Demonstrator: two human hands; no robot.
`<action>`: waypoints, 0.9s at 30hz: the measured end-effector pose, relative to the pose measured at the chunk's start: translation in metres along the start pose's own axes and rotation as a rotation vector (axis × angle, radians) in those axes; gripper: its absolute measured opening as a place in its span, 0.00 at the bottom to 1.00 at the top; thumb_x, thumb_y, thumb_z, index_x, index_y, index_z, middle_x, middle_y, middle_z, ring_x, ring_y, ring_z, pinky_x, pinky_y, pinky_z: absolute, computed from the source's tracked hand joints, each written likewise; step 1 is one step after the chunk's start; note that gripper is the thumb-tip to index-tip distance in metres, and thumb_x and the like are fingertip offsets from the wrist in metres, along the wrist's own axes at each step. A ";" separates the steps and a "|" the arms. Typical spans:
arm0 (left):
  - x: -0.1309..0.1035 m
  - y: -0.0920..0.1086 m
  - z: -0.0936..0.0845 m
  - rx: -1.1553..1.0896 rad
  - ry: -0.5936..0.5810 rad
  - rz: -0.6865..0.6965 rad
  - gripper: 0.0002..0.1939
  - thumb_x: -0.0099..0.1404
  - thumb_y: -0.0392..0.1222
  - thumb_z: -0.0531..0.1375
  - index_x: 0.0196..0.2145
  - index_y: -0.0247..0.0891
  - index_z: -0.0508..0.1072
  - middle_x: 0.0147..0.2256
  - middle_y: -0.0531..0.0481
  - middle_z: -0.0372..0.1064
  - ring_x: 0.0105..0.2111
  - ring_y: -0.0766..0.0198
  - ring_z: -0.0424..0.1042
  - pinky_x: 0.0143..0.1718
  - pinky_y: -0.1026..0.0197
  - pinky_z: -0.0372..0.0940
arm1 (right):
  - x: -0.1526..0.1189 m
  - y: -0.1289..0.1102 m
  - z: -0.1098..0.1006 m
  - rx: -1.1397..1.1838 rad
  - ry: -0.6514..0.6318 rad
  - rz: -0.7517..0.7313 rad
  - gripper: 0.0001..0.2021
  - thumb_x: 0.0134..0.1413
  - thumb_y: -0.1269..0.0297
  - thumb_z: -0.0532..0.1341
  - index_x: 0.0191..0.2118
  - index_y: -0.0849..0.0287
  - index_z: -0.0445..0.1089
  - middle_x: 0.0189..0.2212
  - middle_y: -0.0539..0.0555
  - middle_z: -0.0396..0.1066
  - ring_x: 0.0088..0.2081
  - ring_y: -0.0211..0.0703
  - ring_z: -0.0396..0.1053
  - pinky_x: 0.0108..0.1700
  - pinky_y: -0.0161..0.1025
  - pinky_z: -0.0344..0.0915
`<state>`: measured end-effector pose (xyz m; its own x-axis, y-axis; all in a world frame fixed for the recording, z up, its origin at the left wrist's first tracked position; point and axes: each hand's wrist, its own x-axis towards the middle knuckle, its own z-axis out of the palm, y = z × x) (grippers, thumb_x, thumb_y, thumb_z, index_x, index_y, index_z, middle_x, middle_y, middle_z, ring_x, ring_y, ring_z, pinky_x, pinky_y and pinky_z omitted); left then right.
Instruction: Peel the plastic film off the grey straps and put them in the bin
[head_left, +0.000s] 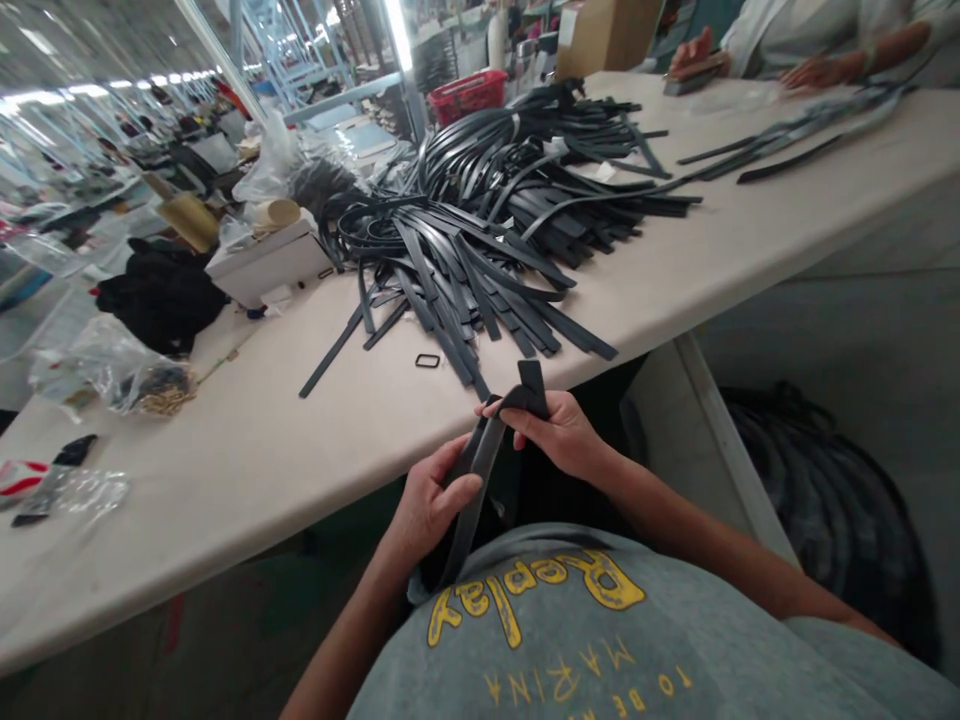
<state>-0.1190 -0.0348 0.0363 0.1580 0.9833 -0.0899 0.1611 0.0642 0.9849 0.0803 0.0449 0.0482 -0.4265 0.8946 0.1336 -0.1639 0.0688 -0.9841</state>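
Both my hands are in front of my shirt, just off the table's near edge. My left hand [435, 495] is closed on a dark strap [480, 460], its thumb lying along the side. Fingers of my right hand [555, 430] pinch the strap higher up, where it bends and a short flat end sticks up. The rest of the strap hangs down toward my lap. Beyond my hands, a large pile of black straps [465, 270] lies on the table [337, 430]. A small black rectangular ring [427, 361] rests beside the pile's loose ends.
At the left are a white box [270, 268], a black cloth [161, 300] and a plastic bag of small parts [161, 390]. A red basket [469, 95] and a cardboard box [607, 38] stand behind. Across the table, a person's hands [697, 60] are near more straps [795, 135].
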 end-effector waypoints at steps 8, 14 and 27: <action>0.017 0.002 0.046 0.143 -0.057 -0.084 0.15 0.64 0.51 0.59 0.37 0.37 0.80 0.29 0.52 0.72 0.29 0.64 0.66 0.32 0.64 0.59 | -0.022 -0.001 -0.030 -0.088 0.182 0.001 0.16 0.56 0.52 0.63 0.31 0.60 0.80 0.30 0.54 0.79 0.21 0.33 0.64 0.23 0.33 0.62; 0.017 -0.009 0.070 0.208 -0.271 -0.098 0.13 0.64 0.49 0.60 0.35 0.39 0.81 0.29 0.51 0.72 0.30 0.63 0.67 0.33 0.63 0.59 | -0.047 -0.009 -0.070 -0.123 0.452 -0.011 0.16 0.55 0.52 0.64 0.26 0.59 0.76 0.31 0.55 0.79 0.25 0.37 0.67 0.24 0.34 0.62; 0.027 -0.047 0.025 0.211 0.009 -0.162 0.25 0.55 0.54 0.64 0.50 0.45 0.75 0.50 0.46 0.74 0.54 0.47 0.69 0.59 0.47 0.59 | -0.136 -0.139 -0.200 -1.016 1.176 -0.473 0.10 0.60 0.65 0.61 0.34 0.64 0.78 0.33 0.58 0.80 0.28 0.38 0.73 0.21 0.32 0.62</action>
<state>-0.0978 -0.0150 -0.0161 0.1054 0.9645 -0.2421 0.3838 0.1852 0.9047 0.3385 0.0020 0.1435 0.4454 0.5026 0.7409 0.7506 0.2414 -0.6150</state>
